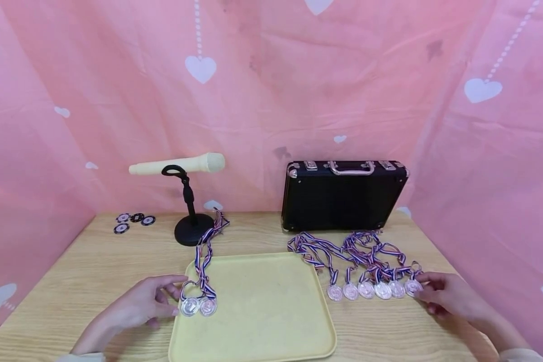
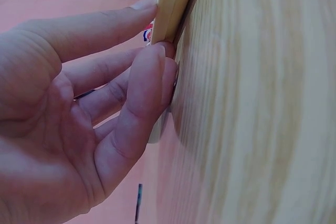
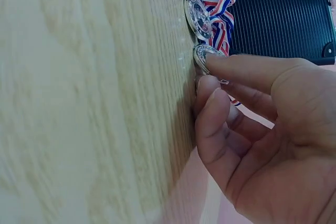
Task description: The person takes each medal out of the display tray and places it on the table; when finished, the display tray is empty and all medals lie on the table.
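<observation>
Beside the left edge of the pale yellow tray (image 1: 258,311), my left hand (image 1: 147,301) has its fingertips right at the rim, with the thumb and fingers spread apart. Two silver medals (image 1: 190,306) lie on the tray next to that hand, their striped ribbons (image 1: 202,266) running back over the far rim. On the right, my right hand (image 1: 450,296) pinches the edge of the end medal (image 3: 207,59), thumb on its face and fingertips low beside it. Several more medals (image 1: 366,289) form a row to its left, ribbons tangled behind them.
A black briefcase (image 1: 344,198) stands upright at the back right, behind the ribbons. At back left, a white microphone (image 1: 176,165) rests in a black stand (image 1: 192,229). Several poker chips (image 1: 137,217) lie further left. Pink heart-patterned cloth (image 1: 262,100) surrounds the wooden table.
</observation>
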Demonstrator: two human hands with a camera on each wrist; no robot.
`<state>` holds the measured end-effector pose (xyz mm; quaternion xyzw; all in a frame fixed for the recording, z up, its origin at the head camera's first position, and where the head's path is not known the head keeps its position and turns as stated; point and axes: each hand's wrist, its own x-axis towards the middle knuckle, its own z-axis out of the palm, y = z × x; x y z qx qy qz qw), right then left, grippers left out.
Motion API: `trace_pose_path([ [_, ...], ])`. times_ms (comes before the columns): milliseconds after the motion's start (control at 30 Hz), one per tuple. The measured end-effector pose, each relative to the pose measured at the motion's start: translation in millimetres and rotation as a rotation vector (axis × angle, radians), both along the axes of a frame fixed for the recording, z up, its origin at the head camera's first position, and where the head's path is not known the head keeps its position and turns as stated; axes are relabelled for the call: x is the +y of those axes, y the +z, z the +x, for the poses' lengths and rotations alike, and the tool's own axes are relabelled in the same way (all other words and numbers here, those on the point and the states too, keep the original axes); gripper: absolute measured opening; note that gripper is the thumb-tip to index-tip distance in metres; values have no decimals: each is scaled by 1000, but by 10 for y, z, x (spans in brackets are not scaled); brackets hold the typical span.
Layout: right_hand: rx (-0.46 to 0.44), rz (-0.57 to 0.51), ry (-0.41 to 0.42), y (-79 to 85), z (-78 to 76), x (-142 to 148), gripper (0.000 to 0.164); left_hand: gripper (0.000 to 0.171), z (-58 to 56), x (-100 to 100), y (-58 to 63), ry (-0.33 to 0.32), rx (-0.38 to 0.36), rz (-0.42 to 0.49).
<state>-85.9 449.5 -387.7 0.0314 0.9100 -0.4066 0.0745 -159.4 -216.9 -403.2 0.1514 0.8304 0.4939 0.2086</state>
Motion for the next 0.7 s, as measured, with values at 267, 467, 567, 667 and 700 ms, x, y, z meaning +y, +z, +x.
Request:
trace_pose_path([
  [267, 28, 43, -6, 0, -40, -17, 45, 73, -2, 2, -10, 21, -14, -9],
  [467, 58, 63, 115, -15, -52, 40, 28, 72, 3, 2, -9, 15, -13, -13],
  [567, 63, 42, 172, -17, -68, 81, 18, 70, 2, 1, -4, 13, -16, -15],
  [667, 63, 33, 218, -9, -88, 101, 14, 70, 0, -11, -7, 0, -10, -7],
  [700, 66, 41, 229, -4, -95, 102, 13, 70, -1, -15, -7, 0, -11, -5],
])
